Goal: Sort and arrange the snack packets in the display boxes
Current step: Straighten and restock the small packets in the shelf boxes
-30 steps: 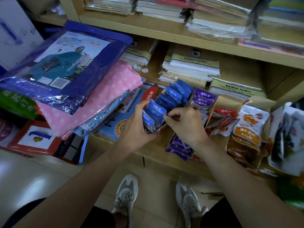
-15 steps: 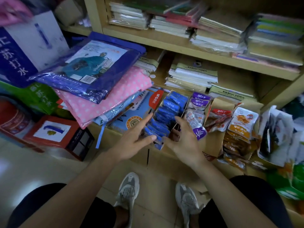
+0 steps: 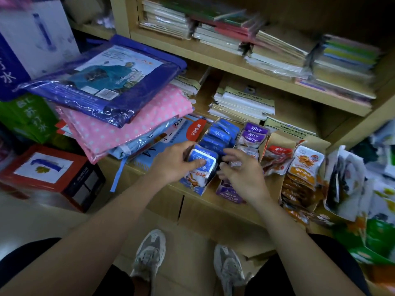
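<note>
I'm looking at a wooden shelf (image 3: 205, 201) in a crowded shop corner; the left hand (image 3: 175, 165) pinches the front blue packet (image 3: 204, 167), thumb flat on its face, at the near end of the blue row (image 3: 218, 135) in its display box (image 3: 197, 190); the right hand (image 3: 243, 178) hovers with its fingers curled over the purple packets (image 3: 255, 130), and I cannot tell its grip; red packets (image 3: 275, 159) and orange packets (image 3: 305, 165) stand farther right.
</note>
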